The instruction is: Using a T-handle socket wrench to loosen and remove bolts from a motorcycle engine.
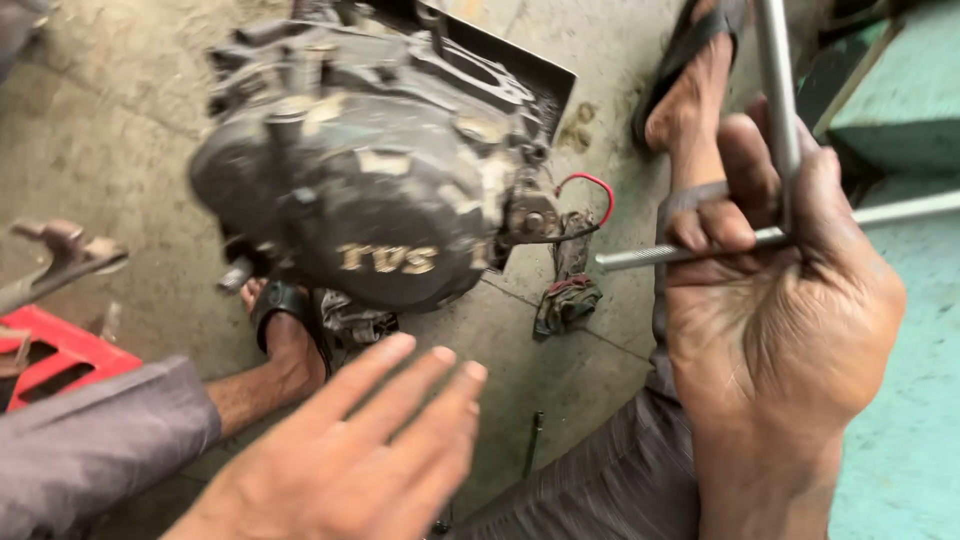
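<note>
A dark, grimy motorcycle engine (375, 165) sits on the concrete floor (110, 130), with a red wire (590, 185) looping from its right side above a dirty rag (566, 290). The right hand (780, 300) is raised, palm up, fingers closed around a metal T-handle wrench (778, 100). The left hand (350, 460) hovers flat and empty below the engine, blurred. Sandalled feet (285, 335) rest near the engine. A red tray (60, 350) lies at the left edge.

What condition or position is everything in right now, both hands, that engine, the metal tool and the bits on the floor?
Left hand: open, fingers spread, holding nothing, blurred.
Right hand: closed around the T-shaped metal tool.
T-shaped metal tool: gripped at its crossing, raised off the floor.
Engine: dirty, resting on the concrete floor, touched by neither hand.
Red wire: loose, looping from the engine.
Rag: crumpled on the floor.
</note>
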